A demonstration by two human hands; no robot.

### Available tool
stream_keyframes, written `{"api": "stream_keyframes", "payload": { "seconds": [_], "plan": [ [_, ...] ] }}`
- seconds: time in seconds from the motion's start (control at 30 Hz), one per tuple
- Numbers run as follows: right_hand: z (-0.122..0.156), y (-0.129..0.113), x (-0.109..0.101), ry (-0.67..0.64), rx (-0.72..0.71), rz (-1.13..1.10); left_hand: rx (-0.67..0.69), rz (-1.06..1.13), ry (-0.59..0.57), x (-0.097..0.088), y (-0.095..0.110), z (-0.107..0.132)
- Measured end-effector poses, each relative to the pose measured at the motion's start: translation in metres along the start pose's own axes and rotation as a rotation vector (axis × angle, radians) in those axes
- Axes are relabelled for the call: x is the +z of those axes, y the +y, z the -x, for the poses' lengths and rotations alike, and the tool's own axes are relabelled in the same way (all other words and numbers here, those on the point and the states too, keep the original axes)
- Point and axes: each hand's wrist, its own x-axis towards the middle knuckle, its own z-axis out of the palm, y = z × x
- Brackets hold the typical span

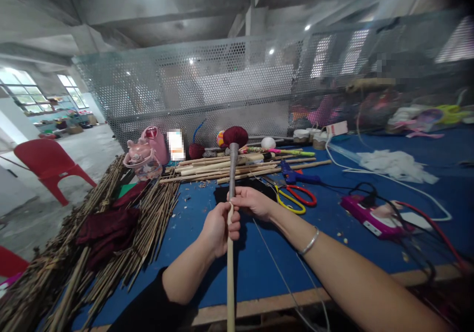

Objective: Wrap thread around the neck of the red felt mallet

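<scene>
A long pale wooden stick (230, 282) runs up from the bottom edge, topped by a dark red, thread-textured ball (236, 137). Grey wrapping (233, 166) covers its upper part below the ball. My left hand (217, 227) is closed around the bare wood just under the wrapping. At the wrapping's lower end, the fingers of my right hand (254, 203) pinch the stick from the right. A thin pale thread (270, 253) hangs below my right hand toward the table's front edge. Behind my hands lies a black cloth (221, 194).
Scissors with yellow and red handles (292, 201) and a blue glue gun (296, 175) lie right of my hands. Wooden sticks (207, 171) lie behind. Bundled twigs (148, 233) and dark red cloth (107, 228) cover the left. A purple power strip (374, 218) with cables sits right.
</scene>
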Motion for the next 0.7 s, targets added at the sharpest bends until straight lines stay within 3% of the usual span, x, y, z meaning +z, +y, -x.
{"api": "stream_keyframes", "payload": {
  "seconds": [0.1, 0.23, 0.43, 0.57, 0.7],
  "plan": [
    [0.001, -0.003, 0.003, -0.044, 0.01, -0.014, 0.029, 0.029, 0.075, 0.004, 0.002, 0.005],
    [0.002, -0.007, 0.004, -0.058, 0.034, -0.104, 0.068, 0.032, 0.051, 0.007, 0.003, 0.008],
    [0.002, -0.009, 0.008, -0.018, -0.047, -0.087, 0.092, 0.005, 0.059, 0.009, 0.0, 0.006],
    [0.003, -0.016, 0.006, -0.035, -0.037, 0.005, 0.306, -0.264, 0.085, 0.003, -0.009, 0.002],
    [0.004, -0.022, 0.0, 0.052, -0.051, 0.106, 0.588, -0.587, 0.191, -0.004, -0.014, -0.004]
  ]
}}
